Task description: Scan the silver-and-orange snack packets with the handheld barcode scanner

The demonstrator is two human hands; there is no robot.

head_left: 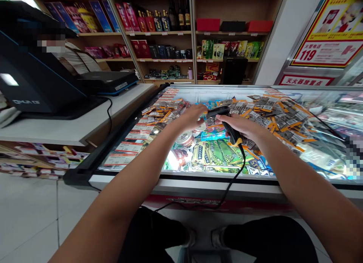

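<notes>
My right hand (243, 124) is wrapped round the handle of a black handheld barcode scanner (233, 133), whose head points left. From its grip a black cable (233, 178) runs down over the front edge of the chest freezer (198, 181). To the left of the scanner head, my left hand (190, 118) hovers low over the freezer top, thumb and fingers apart; I cannot tell whether it touches a packet. Small dark packets with orange edges (286, 113) lie heaped to the right, and a smaller heap of such packets (163, 111) lies to the left.
Ice-cream tubs (185, 139) and green wrappers (224, 151) show through the freezer glass. At left, a white counter (59, 127) carries a dark checkout machine (36, 70), with a person behind it. Stocked shelves (163, 33) line the back.
</notes>
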